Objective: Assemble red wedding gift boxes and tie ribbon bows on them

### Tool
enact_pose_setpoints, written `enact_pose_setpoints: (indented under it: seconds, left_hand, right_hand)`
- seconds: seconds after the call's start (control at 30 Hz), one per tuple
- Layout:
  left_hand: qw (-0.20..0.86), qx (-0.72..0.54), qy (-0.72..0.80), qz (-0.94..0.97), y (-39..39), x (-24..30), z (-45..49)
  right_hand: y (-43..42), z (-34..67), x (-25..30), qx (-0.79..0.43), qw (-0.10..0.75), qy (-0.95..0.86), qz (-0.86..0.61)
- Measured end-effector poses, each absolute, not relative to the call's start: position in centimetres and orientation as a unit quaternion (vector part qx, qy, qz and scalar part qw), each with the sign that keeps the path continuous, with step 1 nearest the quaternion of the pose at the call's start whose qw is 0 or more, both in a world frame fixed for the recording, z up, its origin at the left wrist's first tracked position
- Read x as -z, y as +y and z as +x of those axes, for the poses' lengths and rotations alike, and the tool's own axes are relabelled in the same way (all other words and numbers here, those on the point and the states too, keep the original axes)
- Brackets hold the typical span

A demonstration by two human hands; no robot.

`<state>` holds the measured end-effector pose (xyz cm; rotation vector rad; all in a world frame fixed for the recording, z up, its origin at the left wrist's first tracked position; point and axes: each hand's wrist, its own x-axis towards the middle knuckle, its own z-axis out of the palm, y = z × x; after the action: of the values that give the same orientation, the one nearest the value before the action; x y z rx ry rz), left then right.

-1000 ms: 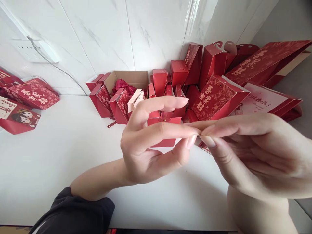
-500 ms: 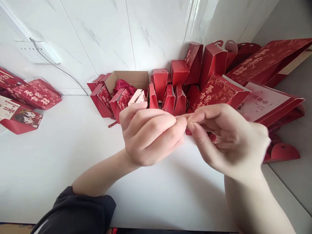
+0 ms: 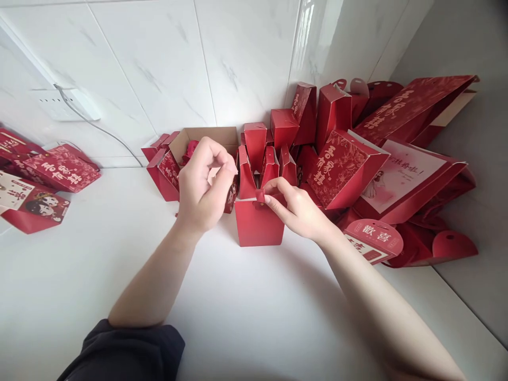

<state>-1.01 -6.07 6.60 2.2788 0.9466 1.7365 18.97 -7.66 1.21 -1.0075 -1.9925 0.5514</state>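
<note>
A small plain red gift box (image 3: 260, 225) stands upright on the white table in front of me. A short piece of red ribbon (image 3: 259, 196) shows at its top edge. The thumb and fingertips of my right hand (image 3: 297, 209) pinch that ribbon. To the left of the box, my left hand (image 3: 204, 185) is raised with thumb and forefinger pressed together and the other fingers curled. Whatever it may hold is too small or hidden to make out. Behind my left hand, a cardboard carton (image 3: 228, 136) with dark red ribbon (image 3: 191, 150) inside is partly covered.
Several red boxes (image 3: 254, 140) stand along the tiled wall. Larger red gift bags (image 3: 416, 108) pile up at the right, with a round-topped box (image 3: 375, 238) before them. More red boxes (image 3: 65, 166) sit far left, beneath a power strip (image 3: 65, 104) with a grey cable.
My hands, close together in the air before, have moved apart. My right hand has come down to the ribbon on the box, which is now visible; my left hand has moved left and turned.
</note>
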Motion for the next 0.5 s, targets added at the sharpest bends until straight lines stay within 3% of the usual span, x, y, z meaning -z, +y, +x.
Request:
enact_pose_setpoints:
  seconds: [0.1, 0.23, 0.5]
  left_hand:
    - [0.175, -0.427, 0.374, 0.805, -5.7, -7.1, -2.2]
    - [0.249, -0.187, 0.407, 0.859, -5.6, -7.1, -2.3]
    - [0.313, -0.159, 0.427, 0.833, -3.6, -3.2, 0.2]
  right_hand:
    - [-7.9, 19.2, -1.3, -0.279, 0.415, -0.771, -0.393]
    - [-7.9, 19.2, -1.2, -0.308, 0.454, -0.754, -0.362]
    - [-6.2, 17.9, 1.0, -0.386, 0.559, -0.637, -0.364]
